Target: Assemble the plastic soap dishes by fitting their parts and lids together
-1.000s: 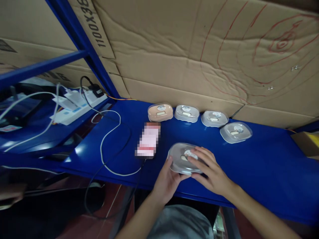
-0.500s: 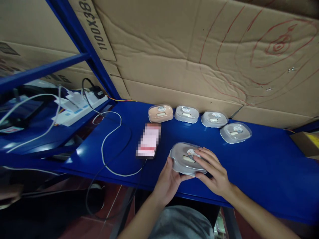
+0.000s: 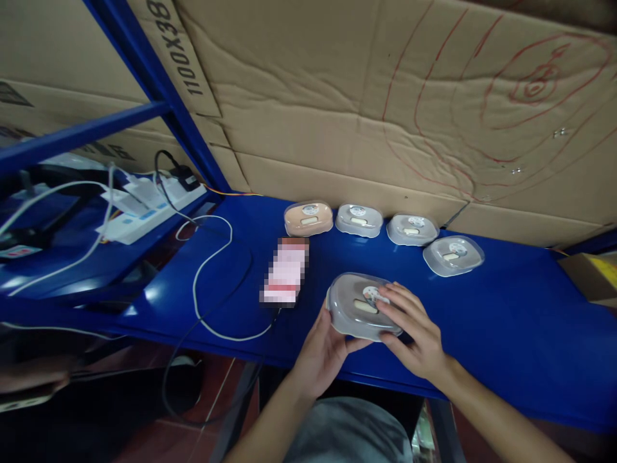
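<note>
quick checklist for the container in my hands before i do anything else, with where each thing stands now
1. Left hand on the grey oval plastic container with clear cover: ok, holding its left side.
2. Right hand on it: ok, fingers over the cover's right part.
3. Cover fully seated: cannot tell, fingers hide part of the edge.
4. Dark-edged rectangular phone with pixelated screen: ok, apart from both hands.
5. Thin white cable: ok, looped left of the hands.
6. Rightmost back container, grey with clear cover: ok, untouched.
</note>
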Demonstrator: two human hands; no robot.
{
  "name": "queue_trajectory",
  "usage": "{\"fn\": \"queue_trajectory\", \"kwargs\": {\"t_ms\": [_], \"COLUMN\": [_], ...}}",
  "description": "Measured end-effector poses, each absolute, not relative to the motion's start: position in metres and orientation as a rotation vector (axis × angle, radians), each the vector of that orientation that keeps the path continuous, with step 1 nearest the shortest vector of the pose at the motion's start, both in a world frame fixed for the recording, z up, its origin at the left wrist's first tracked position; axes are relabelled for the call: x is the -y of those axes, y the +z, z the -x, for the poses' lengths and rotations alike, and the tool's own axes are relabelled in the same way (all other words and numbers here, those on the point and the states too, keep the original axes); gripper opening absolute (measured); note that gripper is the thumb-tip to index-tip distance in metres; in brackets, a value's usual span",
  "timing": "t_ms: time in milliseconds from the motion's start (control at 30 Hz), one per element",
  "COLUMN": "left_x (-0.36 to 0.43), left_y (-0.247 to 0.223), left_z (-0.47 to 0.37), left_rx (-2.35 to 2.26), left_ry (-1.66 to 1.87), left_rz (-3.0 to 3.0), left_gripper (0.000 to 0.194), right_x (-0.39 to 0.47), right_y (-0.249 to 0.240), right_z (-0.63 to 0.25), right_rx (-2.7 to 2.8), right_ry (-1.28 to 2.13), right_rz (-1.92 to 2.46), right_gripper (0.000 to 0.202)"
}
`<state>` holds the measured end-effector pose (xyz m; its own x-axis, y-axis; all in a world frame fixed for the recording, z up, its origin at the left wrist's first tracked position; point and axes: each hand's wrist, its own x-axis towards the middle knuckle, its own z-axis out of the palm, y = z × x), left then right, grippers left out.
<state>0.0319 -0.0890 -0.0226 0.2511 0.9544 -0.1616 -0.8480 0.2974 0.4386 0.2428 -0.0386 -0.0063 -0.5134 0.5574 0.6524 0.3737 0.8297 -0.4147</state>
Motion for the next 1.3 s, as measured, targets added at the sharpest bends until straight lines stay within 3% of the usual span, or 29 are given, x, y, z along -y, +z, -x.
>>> {"fn": "queue_trajectory", "kwargs": {"t_ms": [233,567,933,1300], "left_x": [0.083,0.082,0.081,0.083], "left_y": [-0.022,-0.016,-0.018,-0.016], "left_z": [-0.027,-0.032,-0.030,-0.030], "left_rx": [-0.469,-0.535,-0.492,-0.523], "left_ry": [1.209,1.264,1.274,1.286], "left_rz": [-0.202,-0.127,-0.145,-0.156], "left_gripper": [0.052,0.049,0.055,0.049], "right_x": [0.035,0.029,0.027,0.032], "right_y": [-0.009,-0.012,-0.009,-0.002], "right_z": [-0.244,-0.250,-0.252,-0.251], "right_rx": [2.329,2.389,2.288,2.430], "right_ry": [0.267,0.185,0.446,0.158], "right_rz": [0.698,0.682,0.764,0.671], "right_gripper": [0.083,0.078,0.079,0.088]}}
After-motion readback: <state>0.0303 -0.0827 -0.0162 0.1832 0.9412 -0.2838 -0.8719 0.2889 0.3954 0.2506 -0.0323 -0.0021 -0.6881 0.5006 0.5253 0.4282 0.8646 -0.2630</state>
